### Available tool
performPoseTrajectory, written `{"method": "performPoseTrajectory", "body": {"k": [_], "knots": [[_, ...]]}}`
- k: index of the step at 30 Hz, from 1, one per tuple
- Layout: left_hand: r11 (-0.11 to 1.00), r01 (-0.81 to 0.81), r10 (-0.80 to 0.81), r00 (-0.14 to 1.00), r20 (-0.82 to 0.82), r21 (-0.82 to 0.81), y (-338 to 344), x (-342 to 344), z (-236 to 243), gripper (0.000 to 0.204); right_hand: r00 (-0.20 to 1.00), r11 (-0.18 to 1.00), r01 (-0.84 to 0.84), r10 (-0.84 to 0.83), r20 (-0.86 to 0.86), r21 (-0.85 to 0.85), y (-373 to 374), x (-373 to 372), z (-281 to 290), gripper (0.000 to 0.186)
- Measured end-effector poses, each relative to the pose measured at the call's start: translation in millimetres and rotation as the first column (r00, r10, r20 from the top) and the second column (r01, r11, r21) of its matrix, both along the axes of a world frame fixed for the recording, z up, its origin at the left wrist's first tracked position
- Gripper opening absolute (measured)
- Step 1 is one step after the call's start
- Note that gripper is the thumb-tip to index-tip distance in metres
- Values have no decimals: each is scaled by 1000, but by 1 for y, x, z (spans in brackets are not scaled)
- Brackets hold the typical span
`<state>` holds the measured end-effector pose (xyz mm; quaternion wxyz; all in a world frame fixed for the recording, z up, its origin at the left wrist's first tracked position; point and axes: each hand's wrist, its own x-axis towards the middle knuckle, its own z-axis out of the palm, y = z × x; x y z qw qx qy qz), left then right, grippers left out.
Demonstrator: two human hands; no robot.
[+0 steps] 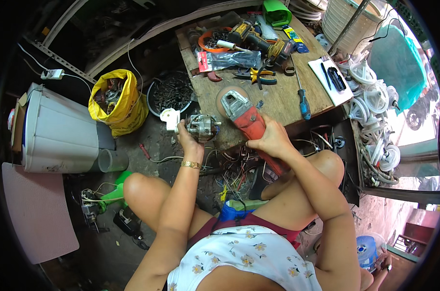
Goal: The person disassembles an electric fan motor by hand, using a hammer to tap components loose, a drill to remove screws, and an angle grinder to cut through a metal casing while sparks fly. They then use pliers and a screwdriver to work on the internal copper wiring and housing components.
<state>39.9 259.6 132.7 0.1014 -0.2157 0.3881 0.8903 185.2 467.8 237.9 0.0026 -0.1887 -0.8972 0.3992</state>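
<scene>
Left grip [190,145] holds motor [201,128], right grip [274,139] grinder [249,120].

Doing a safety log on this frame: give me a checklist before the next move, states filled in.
1. Red grinder gripped: ok, right hand is around its body.
2. Motor held: ok, in the left hand.
3. Gloves on: not ok, both hands are bare.
4. Wrists free of jewellery: not ok, gold band on the left wrist.
5. Grinder disc stopped: cannot tell from a still.
6. Loose wires tidied: not ok, they lie tangled between the knees, below the table edge.
</scene>
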Motion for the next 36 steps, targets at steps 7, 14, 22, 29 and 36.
{"method": "performPoseTrajectory", "body": {"k": [7,14,22,29,36], "knots": [[1000,-19,19,999,26,9,2,3,14,25,998,999,22,-24,50,30,-11,-5,0,77],[999,-31,29,999,45,34,0,-1,1,29,998,1000,23,-24,66,9,-17,-8,5,74],[998,2,-4,1000,23,65,-5,-7,-16,36,998,1000,12,-12,69,3,-18,-12,5,73],[998,-14,10,998,57,62,0,-2,-8,36,1000,1000,6,-6,26,21,-17,-11,2,72],[998,-34,31,997,65,52,-1,-2,-11,36,999,999,2,-3,32,38,-17,-12,1,69]]}}
